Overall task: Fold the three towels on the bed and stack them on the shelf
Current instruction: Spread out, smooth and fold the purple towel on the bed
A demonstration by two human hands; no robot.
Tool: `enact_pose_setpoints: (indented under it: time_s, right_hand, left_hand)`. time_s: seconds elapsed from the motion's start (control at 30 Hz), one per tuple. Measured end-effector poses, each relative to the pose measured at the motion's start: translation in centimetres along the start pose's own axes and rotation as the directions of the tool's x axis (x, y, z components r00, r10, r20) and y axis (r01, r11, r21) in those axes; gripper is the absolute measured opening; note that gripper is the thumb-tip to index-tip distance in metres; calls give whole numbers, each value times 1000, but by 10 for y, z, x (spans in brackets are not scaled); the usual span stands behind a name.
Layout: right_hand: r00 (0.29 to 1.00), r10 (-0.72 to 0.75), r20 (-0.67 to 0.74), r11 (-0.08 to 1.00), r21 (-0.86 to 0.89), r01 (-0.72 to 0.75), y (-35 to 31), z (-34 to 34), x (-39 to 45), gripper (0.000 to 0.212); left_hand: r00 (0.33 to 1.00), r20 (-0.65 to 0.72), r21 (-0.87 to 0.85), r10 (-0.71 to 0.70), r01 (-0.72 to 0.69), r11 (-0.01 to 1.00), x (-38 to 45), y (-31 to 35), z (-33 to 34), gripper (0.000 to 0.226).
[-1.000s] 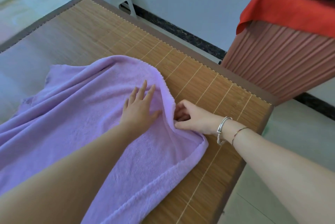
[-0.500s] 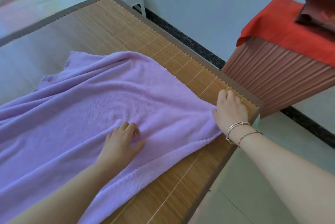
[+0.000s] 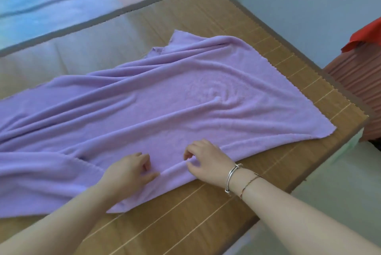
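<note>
We note the purple towel (image 3: 165, 106) spread lengthwise, wrinkled, over the bamboo mat (image 3: 206, 223) near its front edge — our left hand (image 3: 129, 172) and right hand (image 3: 206, 159), fingers curled, both pinch a ridge along the towel's near hem.

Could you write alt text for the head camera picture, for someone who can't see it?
Two hands, left hand and right hand, pinch the near edge of a wrinkled purple towel spread on a bamboo mat. A red cloth shows at right.
</note>
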State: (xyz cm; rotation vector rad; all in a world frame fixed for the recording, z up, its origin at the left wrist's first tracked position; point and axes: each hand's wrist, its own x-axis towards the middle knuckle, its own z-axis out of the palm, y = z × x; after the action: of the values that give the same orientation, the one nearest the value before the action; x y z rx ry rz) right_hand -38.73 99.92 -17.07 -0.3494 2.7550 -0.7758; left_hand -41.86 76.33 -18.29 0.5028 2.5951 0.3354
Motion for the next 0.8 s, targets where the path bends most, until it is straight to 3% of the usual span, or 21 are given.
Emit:
enact_pose_setpoints:
  time_s: [0.13, 0.23, 0.3, 0.4, 0.5, 0.63, 0.7, 0.73, 0.8]
  right_hand:
    - [988, -75, 133, 997, -12, 78, -80, 52, 27, 25]
    - [966, -123, 228, 989, -48, 138, -138, 87, 44, 30]
    - [951, -116, 286, 977, -137, 160, -163, 105, 52, 36]
    - [961, -75, 266, 972, -196, 130, -194, 128, 67, 38]
    - [969, -2, 249, 1000, 31, -6, -215, 137, 83, 40]
    - [969, 112, 220, 908, 375, -189, -246, 150, 125, 29]
    - [972, 119, 200, 893, 406, -193, -262, 154, 139, 18]
    - [974, 72, 217, 899, 408, -157, -275, 156, 139, 17]
    - [936, -205, 286, 909, 409, 75, -291, 158, 128, 24]
  left_hand:
    - [991, -53, -27, -119, 118, 993, -66, -82, -2, 40]
    - [982, -143, 22, -124, 129, 991, -117, -130, -2, 49]
    - [977, -157, 72, -143, 156, 985, -144, -152, 1, 36]
    - [944, -253, 66, -210, 234, 970, -174, -181, 7, 26]
    - [887, -316, -119, -336, 314, 942, -182, -191, 7, 30]
    - [800, -377, -291, -467, 376, 880, -194, -202, 9, 49]
    - [748, -397, -408, -531, 374, 833, -204, -211, 11, 53]
    - [714, -409, -480, -569, 362, 799, -211, -218, 11, 53]
    - [645, -429, -592, -632, 328, 736, -223, -230, 10, 53]
